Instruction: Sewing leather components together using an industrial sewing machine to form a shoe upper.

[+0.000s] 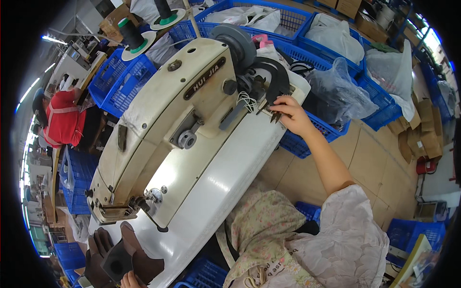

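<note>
A cream industrial sewing machine (158, 115) stands on the white table (230, 163) in front of me. At the table's far right end, my right hand (292, 115) has its fingers closed on a small dark pair of pointed thread snips (275, 116). Dark curved strips (276, 79) lie just beyond that hand. Down at the lower left, my left hand (130, 280) shows only its fingers, which hold the lower edge of a brown leather piece (137, 249) with a black patch on it. More brown pieces (98, 245) lie beside it, left of the machine's needle end.
Two dark thread cones (132, 36) stand behind the machine. Blue crates (293, 21) holding bagged goods line the far side and right. A bunch of pale thread (247, 102) hangs by the handwheel end. A person in red (62, 117) sits at the left.
</note>
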A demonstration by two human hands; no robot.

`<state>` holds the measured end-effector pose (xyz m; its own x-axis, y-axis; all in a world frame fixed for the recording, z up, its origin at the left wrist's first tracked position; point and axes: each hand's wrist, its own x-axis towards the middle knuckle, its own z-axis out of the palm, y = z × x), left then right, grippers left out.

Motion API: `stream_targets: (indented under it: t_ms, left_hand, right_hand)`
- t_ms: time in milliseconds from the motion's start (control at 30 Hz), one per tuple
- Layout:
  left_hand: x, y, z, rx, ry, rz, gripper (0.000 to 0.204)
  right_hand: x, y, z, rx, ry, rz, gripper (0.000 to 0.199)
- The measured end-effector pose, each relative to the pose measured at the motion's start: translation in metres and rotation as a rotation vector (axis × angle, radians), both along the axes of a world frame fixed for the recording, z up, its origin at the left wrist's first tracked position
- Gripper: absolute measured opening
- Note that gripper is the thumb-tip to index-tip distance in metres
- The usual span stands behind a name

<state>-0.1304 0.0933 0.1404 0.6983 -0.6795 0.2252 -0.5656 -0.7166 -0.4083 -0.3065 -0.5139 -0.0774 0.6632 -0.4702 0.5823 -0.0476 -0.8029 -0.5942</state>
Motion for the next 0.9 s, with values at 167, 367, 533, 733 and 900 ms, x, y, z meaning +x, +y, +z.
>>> stream_targets:
  t_ms: [167, 367, 533, 733, 900]
  left_hand:
    - [-0.001, -0.003, 0.001, 0.039, 0.010, 0.016, 0.014]
    - [-0.007, -0.007, -0.002, 0.073, 0.050, 0.055, 0.015]
    - [-0.011, -0.010, 0.002, 0.089, 0.090, 0.105, 0.016]
    - [-0.005, -0.014, 0.003, 0.114, 0.098, 0.089, 0.016]
    - [-0.007, -0.015, 0.007, 0.101, 0.131, 0.111, 0.017]
  right_hand:
    - [0.015, -0.054, 0.022, -0.046, -0.161, -0.234, 0.029]
    - [0.114, -0.187, 0.025, -0.023, 0.257, -0.437, 0.042]
    - [0.132, -0.214, 0.028, 0.211, 0.743, -0.289, 0.055]
    - [0.111, -0.207, 0.050, 0.239, 0.515, -0.174, 0.056]
    - [0.092, -0.206, 0.074, 0.343, 0.404, -0.299, 0.051]
